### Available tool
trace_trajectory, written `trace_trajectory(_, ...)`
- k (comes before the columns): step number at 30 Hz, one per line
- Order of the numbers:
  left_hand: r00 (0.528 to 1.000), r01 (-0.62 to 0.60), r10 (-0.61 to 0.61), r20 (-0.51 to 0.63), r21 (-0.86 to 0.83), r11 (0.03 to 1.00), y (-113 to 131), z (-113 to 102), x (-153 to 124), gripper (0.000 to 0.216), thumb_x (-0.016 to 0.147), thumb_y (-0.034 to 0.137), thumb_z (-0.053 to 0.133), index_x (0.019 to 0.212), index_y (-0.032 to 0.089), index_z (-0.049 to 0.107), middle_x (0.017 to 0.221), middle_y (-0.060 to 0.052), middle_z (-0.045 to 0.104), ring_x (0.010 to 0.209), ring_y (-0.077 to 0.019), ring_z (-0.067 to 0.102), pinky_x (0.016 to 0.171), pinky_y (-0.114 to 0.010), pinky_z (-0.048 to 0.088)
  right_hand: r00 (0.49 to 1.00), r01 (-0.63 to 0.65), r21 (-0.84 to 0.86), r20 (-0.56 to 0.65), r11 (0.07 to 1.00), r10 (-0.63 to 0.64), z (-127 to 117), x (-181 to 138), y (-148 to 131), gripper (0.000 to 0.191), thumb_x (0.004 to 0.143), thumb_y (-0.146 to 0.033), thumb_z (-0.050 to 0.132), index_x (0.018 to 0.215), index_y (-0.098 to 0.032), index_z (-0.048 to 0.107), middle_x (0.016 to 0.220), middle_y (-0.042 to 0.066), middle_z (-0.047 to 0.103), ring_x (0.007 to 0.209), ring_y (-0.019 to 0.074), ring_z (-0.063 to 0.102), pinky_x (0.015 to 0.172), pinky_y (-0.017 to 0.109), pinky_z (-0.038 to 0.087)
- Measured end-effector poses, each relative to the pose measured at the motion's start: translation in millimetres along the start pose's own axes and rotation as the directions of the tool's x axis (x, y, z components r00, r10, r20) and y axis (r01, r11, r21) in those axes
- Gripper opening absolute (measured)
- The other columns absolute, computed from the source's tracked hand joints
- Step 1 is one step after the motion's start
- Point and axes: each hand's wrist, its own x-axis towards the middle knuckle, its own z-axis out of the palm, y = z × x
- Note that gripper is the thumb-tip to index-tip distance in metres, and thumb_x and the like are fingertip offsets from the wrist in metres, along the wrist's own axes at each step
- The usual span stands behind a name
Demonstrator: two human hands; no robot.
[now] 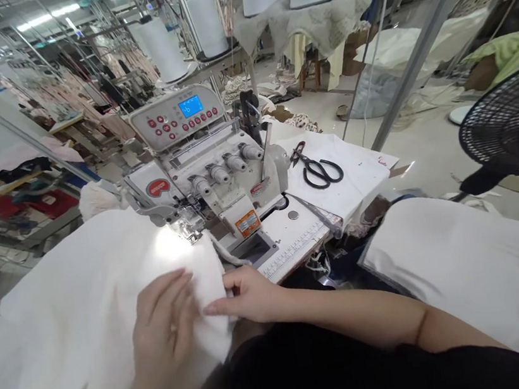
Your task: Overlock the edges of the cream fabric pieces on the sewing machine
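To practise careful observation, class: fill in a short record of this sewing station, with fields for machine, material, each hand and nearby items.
machine: overlock sewing machine, blue display lit
material: white fabric, its edge at the presser foot
left hand: flat on the white fabric
right hand: pinching the fabric's near edge
nearby: black scissors right of the machine; fan far right

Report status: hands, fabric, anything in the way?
Left hand flat on white fabric. Right hand pinching its edge, near the presser foot. Scissors lie apart, right of the sewing machine.
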Motion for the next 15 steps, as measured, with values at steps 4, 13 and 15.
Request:
trace_trajectory(4,0.980,-0.030,0.033,0.194,-0.022,0.999,-12,0,23,0.030,0.088,0.017,0.045,0.117,0.022,0.054,0.117,-0.007,0.051,0.100,-0.0193,0.049,0.086,-0.034,0.042,0.999,-0.040,0.038,0.018,0.998,0.039,2,-3,-4,0.045,0.067,-0.054,0.066,0.060,-0.011,0.054,0.057,-0.002,0.045,0.056,0.0086,0.038,0.051,0.021,0.033)
trace_trajectory(13,0.943,-0.139,0.119,0.310,0.042,0.989,-24,-2,29,0.038,0.089,0.021,0.044,0.127,0.028,0.049,0.119,-0.007,0.048,0.091,-0.0203,0.043,0.080,-0.034,0.041,0.999,-0.035,0.164,0.023,0.986,0.031,1,7,1,0.043,0.059,-0.048,0.074,0.071,-0.011,0.057,0.063,-0.003,0.047,0.059,0.0088,0.040,0.054,0.021,0.035)
trace_trajectory(15,0.941,-0.152,0.126,0.314,0.062,0.986,-23,-2,30,0.040,0.089,0.021,0.043,0.128,0.027,0.047,0.119,-0.007,0.047,0.092,-0.0210,0.043,0.081,-0.034,0.041,0.999,-0.036,0.126,0.042,0.991,0.031,2,8,1,0.041,0.059,-0.047,0.074,0.069,-0.011,0.057,0.063,-0.002,0.048,0.059,0.0090,0.041,0.055,0.021,0.035)
